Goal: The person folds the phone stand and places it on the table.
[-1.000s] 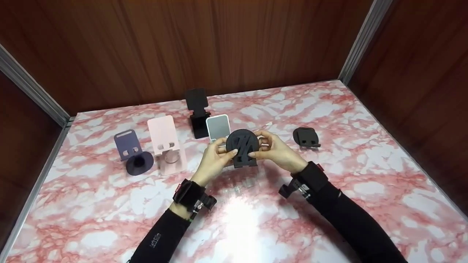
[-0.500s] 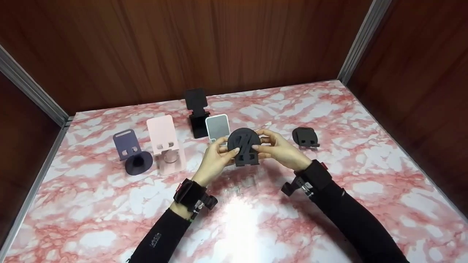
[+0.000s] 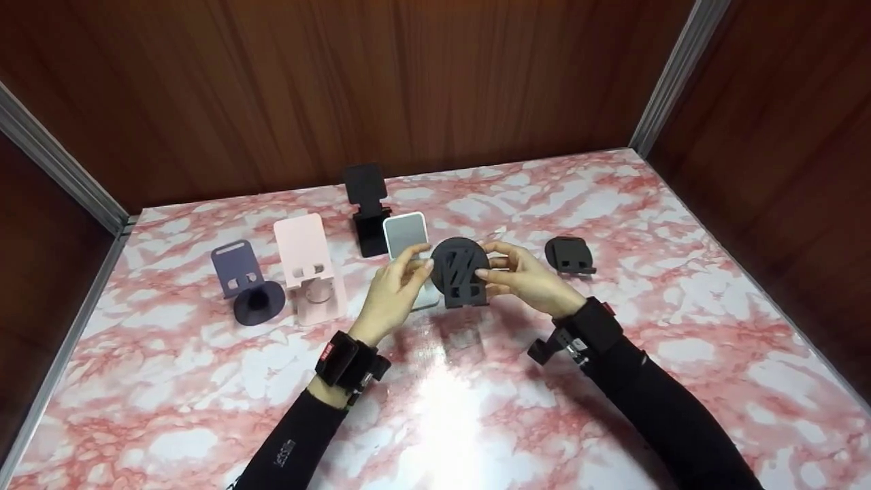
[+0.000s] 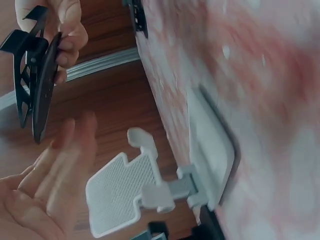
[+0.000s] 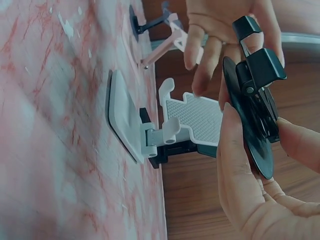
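Note:
A folded black phone stand (image 3: pixel 465 291) with a round base hangs above the table in the head view. My right hand (image 3: pixel 534 280) pinches its edge, thumb on one face and fingers behind, as the phone stand (image 5: pixel 252 112) in the right wrist view also shows. My left hand (image 3: pixel 393 294) is just left of it, fingers extended; a gap separates the left hand (image 4: pixel 47 187) from the stand in the left wrist view. Behind the left hand, a white phone stand (image 3: pixel 405 233) with a grey pad stands on the table, partly hidden.
Left on the marbled table (image 3: pixel 190 388) stand a purple phone stand (image 3: pixel 237 267) and a pink one (image 3: pixel 303 245). A taller black stand (image 3: pixel 367 197) is at the back. Another folded black stand (image 3: pixel 571 255) lies to the right. Wood-grain walls (image 3: pixel 422 82) enclose the table.
My left hand has let go of the black phone stand and moved slightly left. The right hand has carried the stand a little to the right.

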The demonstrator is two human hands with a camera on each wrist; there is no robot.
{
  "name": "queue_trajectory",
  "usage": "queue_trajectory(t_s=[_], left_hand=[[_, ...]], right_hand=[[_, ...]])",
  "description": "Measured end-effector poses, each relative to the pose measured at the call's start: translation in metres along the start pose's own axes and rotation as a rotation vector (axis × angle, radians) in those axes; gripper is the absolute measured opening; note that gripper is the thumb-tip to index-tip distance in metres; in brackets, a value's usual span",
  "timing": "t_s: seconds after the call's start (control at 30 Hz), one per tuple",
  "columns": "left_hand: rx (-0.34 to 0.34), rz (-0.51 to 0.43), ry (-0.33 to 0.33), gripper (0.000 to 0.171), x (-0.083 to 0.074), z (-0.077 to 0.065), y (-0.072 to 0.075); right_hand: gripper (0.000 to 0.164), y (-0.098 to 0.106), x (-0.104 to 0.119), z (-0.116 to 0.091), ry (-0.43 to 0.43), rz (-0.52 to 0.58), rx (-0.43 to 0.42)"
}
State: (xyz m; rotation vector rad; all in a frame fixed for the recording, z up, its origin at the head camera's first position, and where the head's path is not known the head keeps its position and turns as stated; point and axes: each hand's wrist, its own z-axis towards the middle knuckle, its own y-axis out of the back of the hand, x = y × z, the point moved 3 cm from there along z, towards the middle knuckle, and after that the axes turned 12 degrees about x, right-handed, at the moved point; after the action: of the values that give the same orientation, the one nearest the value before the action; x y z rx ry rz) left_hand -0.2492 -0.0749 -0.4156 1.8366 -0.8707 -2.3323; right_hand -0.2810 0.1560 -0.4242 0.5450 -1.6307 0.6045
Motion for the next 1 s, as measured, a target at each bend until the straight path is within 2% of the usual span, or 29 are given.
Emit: queue_trajectory(t_s=[0.07,0.2,0.5,0.67,0.8,1.0], left_hand=[[-0.019,0.051,-0.040,0.047,-0.003,-0.003,0.001],[-0.032,0.134,-0.076,0.056,-0.007,-0.010,0.001],[-0.077,0.432,-0.144,0.073,-0.018,-0.022,0.003],[-0.085,0.543,-0.119,0.077,-0.019,-0.029,0.004],[-0.099,0.590,-0.090,0.077,-0.016,-0.036,0.007],[-0.105,0.626,-0.029,0.077,-0.002,-0.045,0.019]], right_hand=[[0.033,0.001,0.001,-0.001,-0.003,-0.003,-0.008],[0.036,0.004,0.002,-0.003,0.005,0.006,-0.006],[0.032,0.015,0.008,-0.007,0.005,0.017,-0.029],[0.034,0.023,0.012,-0.009,0.008,0.022,-0.050],[0.044,0.031,0.013,-0.009,0.010,0.009,-0.071],[0.058,0.046,0.014,-0.008,-0.029,-0.121,-0.184]])
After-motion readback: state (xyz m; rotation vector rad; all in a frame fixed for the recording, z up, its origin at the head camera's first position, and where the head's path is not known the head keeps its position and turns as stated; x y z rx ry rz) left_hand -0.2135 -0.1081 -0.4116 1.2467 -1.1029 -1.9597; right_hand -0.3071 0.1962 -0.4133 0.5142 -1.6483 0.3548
